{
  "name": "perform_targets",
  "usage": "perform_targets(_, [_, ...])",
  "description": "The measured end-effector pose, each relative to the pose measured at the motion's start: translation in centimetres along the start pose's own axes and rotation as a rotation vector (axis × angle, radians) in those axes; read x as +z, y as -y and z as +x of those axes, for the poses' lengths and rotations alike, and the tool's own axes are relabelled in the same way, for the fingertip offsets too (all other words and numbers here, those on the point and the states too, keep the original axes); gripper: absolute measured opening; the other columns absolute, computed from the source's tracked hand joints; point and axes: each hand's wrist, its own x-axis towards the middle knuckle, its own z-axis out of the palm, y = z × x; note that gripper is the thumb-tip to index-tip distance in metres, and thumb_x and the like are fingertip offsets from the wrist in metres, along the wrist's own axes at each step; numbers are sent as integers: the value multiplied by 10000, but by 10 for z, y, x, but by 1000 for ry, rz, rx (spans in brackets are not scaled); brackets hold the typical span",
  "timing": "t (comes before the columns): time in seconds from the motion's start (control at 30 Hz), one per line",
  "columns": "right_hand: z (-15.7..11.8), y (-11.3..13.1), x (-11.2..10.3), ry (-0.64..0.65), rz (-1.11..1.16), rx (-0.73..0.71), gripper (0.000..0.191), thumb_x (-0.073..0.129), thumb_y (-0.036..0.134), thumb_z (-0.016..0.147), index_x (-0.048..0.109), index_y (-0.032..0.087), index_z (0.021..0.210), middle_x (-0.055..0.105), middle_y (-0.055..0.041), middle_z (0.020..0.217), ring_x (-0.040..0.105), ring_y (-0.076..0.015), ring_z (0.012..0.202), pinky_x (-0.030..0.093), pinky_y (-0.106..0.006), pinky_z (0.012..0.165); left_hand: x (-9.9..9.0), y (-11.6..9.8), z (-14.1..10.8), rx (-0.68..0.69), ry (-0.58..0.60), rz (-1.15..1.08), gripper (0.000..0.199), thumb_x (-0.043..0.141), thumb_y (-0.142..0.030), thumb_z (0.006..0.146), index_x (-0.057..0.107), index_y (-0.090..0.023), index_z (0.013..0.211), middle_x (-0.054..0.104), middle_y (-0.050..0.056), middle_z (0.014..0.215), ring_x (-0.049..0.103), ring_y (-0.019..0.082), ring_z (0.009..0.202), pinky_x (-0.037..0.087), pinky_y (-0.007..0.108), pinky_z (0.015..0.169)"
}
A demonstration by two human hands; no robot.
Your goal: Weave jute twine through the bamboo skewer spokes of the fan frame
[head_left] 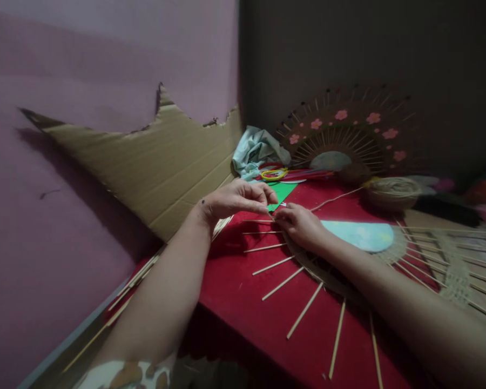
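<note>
A half-round fan of thin wooden sticks (273, 265) with a woven twine band (328, 278) lies on the red table, its stick ends spreading toward me. At the band's left end, my right hand (302, 226) is closed on the weave and partly hides it. My left hand (243, 199) is just left of it, thumb and fingertips pinched on a thin strand of twine. From the twine ball (392, 193) a strand runs across to my right hand. A light blue painted half-disc (358, 235) forms the fan's centre, partly behind my right forearm.
Jagged cardboard (174, 156) leans on the wall at left. Behind the hands are green paper (285, 193), yellow-handled scissors (274, 174) and a crumpled pale cloth (259, 148). A finished-looking fan with pink flowers (341, 115) stands at the back. Loose sticks (140, 275) lie along the table's left edge.
</note>
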Motion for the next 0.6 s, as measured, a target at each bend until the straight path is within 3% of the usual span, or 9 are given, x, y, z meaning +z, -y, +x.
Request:
perform_targets(0.3, [-1,4,-5,3,70,-80,311,512,36,719,699,197,907,616,-58,936,551,-191,908,422,-296,795,1,3,5,92,4,88,132,698,-231,747,670,-136,660,561,90,1253,450,236,1218,266,435,1060])
perform_targets(0.47, [-1,4,-5,6,67,-104,137,601,173,752,689,176,857,599,-64,883,538,-203,850,424,-325,762,7,7,8,120,11,61,105,675,-194,764,676,-142,673,555,87,1264,443,232,1233,294,425,1055])
perform_targets(0.6, [0,3,-2,-6,38,-112,128,602,239,790,686,160,844,587,-83,865,526,-218,824,415,-357,745,10,7,9,107,63,39,111,669,-186,769,674,-134,670,557,92,1259,485,218,1182,322,400,1037])
